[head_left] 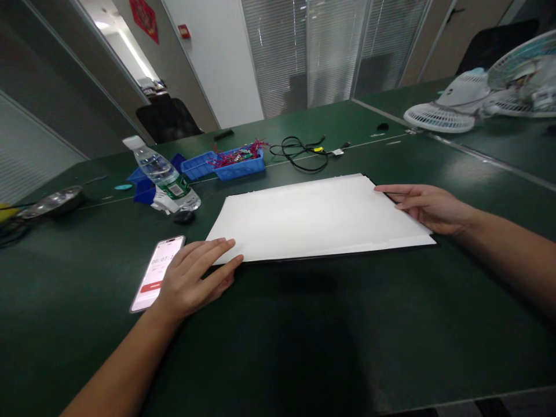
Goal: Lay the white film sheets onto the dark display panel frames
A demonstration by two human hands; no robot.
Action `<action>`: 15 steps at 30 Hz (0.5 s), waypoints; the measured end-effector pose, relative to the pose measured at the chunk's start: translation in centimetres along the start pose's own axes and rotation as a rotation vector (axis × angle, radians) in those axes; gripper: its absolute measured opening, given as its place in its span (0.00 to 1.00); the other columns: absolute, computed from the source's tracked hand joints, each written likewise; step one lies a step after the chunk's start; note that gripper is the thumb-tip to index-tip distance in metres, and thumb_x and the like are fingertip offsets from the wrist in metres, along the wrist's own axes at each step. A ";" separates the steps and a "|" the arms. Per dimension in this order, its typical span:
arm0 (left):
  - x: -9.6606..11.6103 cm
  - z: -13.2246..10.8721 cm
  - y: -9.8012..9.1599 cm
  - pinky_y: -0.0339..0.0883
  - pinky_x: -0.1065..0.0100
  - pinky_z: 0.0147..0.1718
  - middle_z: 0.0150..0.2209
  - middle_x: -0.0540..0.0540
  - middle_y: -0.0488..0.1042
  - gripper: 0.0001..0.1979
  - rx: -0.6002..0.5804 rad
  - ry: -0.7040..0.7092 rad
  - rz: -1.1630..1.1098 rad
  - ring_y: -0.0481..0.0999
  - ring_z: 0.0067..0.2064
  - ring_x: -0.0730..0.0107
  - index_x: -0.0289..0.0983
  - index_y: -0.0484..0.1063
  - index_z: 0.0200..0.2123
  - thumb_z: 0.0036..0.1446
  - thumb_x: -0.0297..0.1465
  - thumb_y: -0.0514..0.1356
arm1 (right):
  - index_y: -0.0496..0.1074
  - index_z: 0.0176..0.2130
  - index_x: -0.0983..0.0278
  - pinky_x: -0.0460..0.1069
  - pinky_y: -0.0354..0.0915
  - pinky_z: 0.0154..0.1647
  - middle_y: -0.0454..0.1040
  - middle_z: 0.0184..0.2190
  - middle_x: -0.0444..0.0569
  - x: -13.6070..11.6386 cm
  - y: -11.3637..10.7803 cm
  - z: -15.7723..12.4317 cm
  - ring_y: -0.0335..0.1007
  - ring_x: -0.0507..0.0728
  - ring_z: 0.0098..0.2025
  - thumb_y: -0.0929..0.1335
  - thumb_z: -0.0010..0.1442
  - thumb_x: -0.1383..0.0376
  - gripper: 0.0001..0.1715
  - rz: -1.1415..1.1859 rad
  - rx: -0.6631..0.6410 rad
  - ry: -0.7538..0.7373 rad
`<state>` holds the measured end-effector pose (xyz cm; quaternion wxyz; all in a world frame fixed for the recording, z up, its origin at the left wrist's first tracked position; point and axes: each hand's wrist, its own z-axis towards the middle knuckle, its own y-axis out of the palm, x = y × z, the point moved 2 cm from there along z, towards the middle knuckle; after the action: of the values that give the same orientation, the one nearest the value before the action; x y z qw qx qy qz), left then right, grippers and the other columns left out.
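Note:
A stack of white paper (321, 217) lies in front of me on the green table, with a thin black edge showing beneath it. My left hand (195, 278) rests at its near left corner, fingers stretched over the paper and thumb apart along the near edge. At the right edge, my right hand (428, 205) touches the paper with its index finger and thumb extended and apart; its other fingers are partly hidden. Beside my left hand lies a phone (158, 269) with a timer on its lit screen, its lower right part covered by that hand.
Left of the paper stand a tilted water bottle (163, 174) and a black mouse (184, 217). Farther back are a blue tray (241, 169) of small red items and a coiled black cable (299, 153). White fan parts (460, 107) lie at the far right, a metal pan (58, 201) at far left.

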<state>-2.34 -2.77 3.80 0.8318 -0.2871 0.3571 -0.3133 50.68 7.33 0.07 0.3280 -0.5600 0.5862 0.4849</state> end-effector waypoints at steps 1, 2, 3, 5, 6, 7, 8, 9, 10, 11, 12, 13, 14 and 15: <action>0.0 -0.1 -0.1 0.80 0.50 0.54 0.60 0.34 0.81 0.26 0.030 0.000 0.038 0.85 0.57 0.48 0.40 0.79 0.59 0.58 0.24 0.76 | 0.83 0.58 0.58 0.48 0.84 0.42 0.72 0.71 0.56 0.0 0.0 0.0 0.85 0.60 0.48 0.76 0.50 0.80 0.39 0.003 -0.002 0.004; 0.0 -0.2 -0.2 0.80 0.50 0.54 0.60 0.33 0.81 0.27 0.048 -0.007 0.067 0.85 0.56 0.47 0.39 0.79 0.59 0.57 0.24 0.77 | 0.83 0.58 0.59 0.48 0.83 0.43 0.72 0.71 0.56 -0.1 0.0 -0.1 0.85 0.59 0.48 0.75 0.50 0.80 0.38 0.006 -0.001 0.008; 0.0 -0.4 -0.3 0.80 0.49 0.54 0.60 0.32 0.81 0.27 0.056 -0.023 0.085 0.85 0.56 0.46 0.39 0.79 0.59 0.56 0.23 0.77 | 0.83 0.58 0.59 0.48 0.83 0.44 0.72 0.70 0.57 -0.1 0.1 -0.1 0.85 0.59 0.48 0.75 0.51 0.80 0.38 0.011 0.002 0.009; -0.1 -0.6 0.0 0.80 0.48 0.54 0.60 0.31 0.81 0.28 0.045 -0.069 0.086 0.85 0.57 0.45 0.37 0.78 0.60 0.57 0.22 0.76 | 0.83 0.58 0.60 0.47 0.82 0.44 0.73 0.70 0.58 -0.2 0.2 -0.2 0.85 0.58 0.47 0.74 0.52 0.80 0.37 0.023 0.012 0.010; -0.2 -0.7 0.2 0.80 0.47 0.55 0.60 0.31 0.82 0.28 0.036 -0.096 0.074 0.85 0.57 0.44 0.37 0.78 0.61 0.58 0.21 0.75 | 0.82 0.59 0.60 0.47 0.82 0.44 0.73 0.70 0.58 -0.2 0.3 -0.3 0.85 0.58 0.47 0.73 0.53 0.80 0.37 0.033 0.013 0.011; -0.2 -0.8 0.4 0.80 0.46 0.56 0.59 0.32 0.82 0.29 0.031 -0.120 0.059 0.85 0.58 0.45 0.38 0.77 0.62 0.60 0.20 0.73 | 0.82 0.60 0.60 0.46 0.82 0.43 0.73 0.69 0.58 -0.2 0.4 -0.3 0.86 0.57 0.47 0.73 0.54 0.80 0.37 0.043 0.012 0.013; -0.3 -0.9 0.8 0.80 0.47 0.56 0.58 0.33 0.83 0.29 0.024 -0.136 0.044 0.85 0.58 0.45 0.38 0.76 0.64 0.61 0.19 0.72 | 0.81 0.61 0.60 0.46 0.81 0.42 0.74 0.69 0.58 -0.2 0.5 -0.4 0.86 0.57 0.46 0.73 0.54 0.80 0.37 0.052 0.008 0.016; -0.3 -1.0 1.1 0.80 0.47 0.56 0.57 0.34 0.84 0.29 0.019 -0.143 0.033 0.85 0.58 0.46 0.38 0.75 0.65 0.62 0.17 0.70 | 0.80 0.62 0.60 0.46 0.81 0.41 0.74 0.69 0.58 -0.2 0.6 -0.5 0.86 0.56 0.45 0.72 0.55 0.80 0.38 0.058 0.002 0.019; -0.4 -1.1 1.3 0.81 0.48 0.55 0.56 0.35 0.85 0.29 0.011 -0.143 0.026 0.85 0.57 0.47 0.37 0.75 0.66 0.64 0.17 0.68 | 0.80 0.62 0.59 0.45 0.80 0.40 0.75 0.68 0.58 -0.2 0.7 -0.5 0.86 0.56 0.44 0.72 0.55 0.80 0.39 0.062 -0.004 0.022; -0.4 -1.1 1.6 0.81 0.49 0.53 0.55 0.35 0.85 0.29 0.000 -0.138 0.020 0.86 0.56 0.47 0.36 0.75 0.67 0.65 0.17 0.67 | 0.79 0.63 0.59 0.45 0.80 0.40 0.76 0.67 0.58 -0.2 0.8 -0.5 0.86 0.55 0.43 0.72 0.56 0.80 0.39 0.065 -0.007 0.024; -0.5 -1.1 1.7 0.82 0.49 0.52 0.54 0.35 0.85 0.28 -0.010 -0.130 0.014 0.86 0.55 0.47 0.36 0.74 0.67 0.66 0.17 0.66 | 0.78 0.64 0.59 0.45 0.79 0.40 0.76 0.67 0.58 -0.2 0.8 -0.6 0.86 0.55 0.43 0.71 0.56 0.80 0.39 0.067 -0.010 0.025; -0.5 -1.1 1.8 0.82 0.49 0.51 0.54 0.35 0.85 0.28 -0.016 -0.121 0.008 0.86 0.54 0.47 0.35 0.74 0.68 0.67 0.18 0.66 | 0.78 0.64 0.59 0.45 0.79 0.40 0.77 0.66 0.58 -0.1 0.8 -0.6 0.86 0.55 0.43 0.71 0.57 0.80 0.39 0.070 -0.011 0.024; -0.5 -1.0 1.8 0.82 0.49 0.51 0.55 0.34 0.85 0.28 -0.023 -0.112 0.004 0.86 0.55 0.46 0.36 0.73 0.68 0.67 0.19 0.66 | 0.78 0.65 0.59 0.45 0.79 0.40 0.77 0.66 0.58 -0.1 0.8 -0.6 0.86 0.55 0.44 0.71 0.57 0.80 0.39 0.074 -0.013 0.021; -0.5 -0.9 1.8 0.81 0.48 0.51 0.56 0.34 0.84 0.28 -0.031 -0.101 -0.001 0.85 0.55 0.46 0.36 0.73 0.69 0.68 0.19 0.66 | 0.77 0.65 0.60 0.46 0.79 0.41 0.77 0.65 0.59 0.0 0.7 -0.5 0.86 0.56 0.44 0.70 0.58 0.80 0.39 0.078 -0.018 0.016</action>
<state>-2.79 -1.47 2.19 0.8442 -0.3154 0.3193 -0.2931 50.05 6.75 0.40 0.2992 -0.5435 0.6059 0.4979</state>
